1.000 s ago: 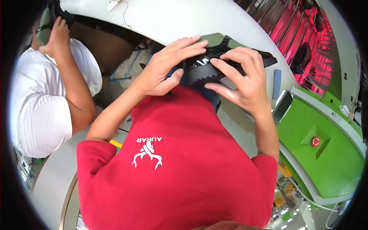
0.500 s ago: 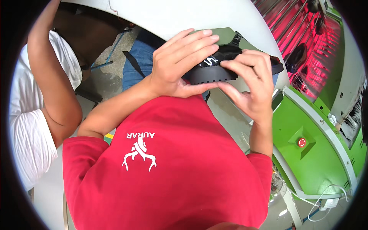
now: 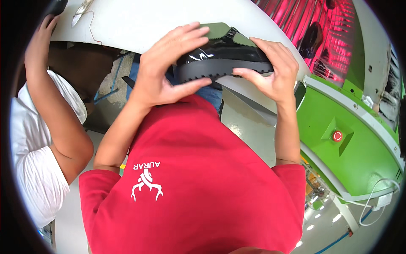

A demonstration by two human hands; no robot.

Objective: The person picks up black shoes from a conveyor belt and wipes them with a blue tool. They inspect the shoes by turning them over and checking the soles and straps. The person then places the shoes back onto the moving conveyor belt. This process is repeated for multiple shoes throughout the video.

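A glossy black shoe (image 3: 232, 53) with olive-green panels and a thick, lugged dark grey sole is held on its side-view over the white table's near edge. My left hand (image 3: 163, 65) is around its left end, fingers over the upper and thumb below the sole. At the other end my right hand (image 3: 279, 70) grips it, fingers on the green panel and thumb against the sole's edge. White light glints off the black upper near my left fingers.
The white table (image 3: 144, 21) curves across the top. At right stands a green machine (image 3: 330, 144) with a red button (image 3: 337, 136); its red-lit rack carries a dark shoe (image 3: 312, 40). A co-worker's arm (image 3: 59, 101) at left reaches toward a dark object (image 3: 57, 7).
My hands have moved apart, mostly the left one leftward, and the shoe has turned so that its long side and sole show more fully.
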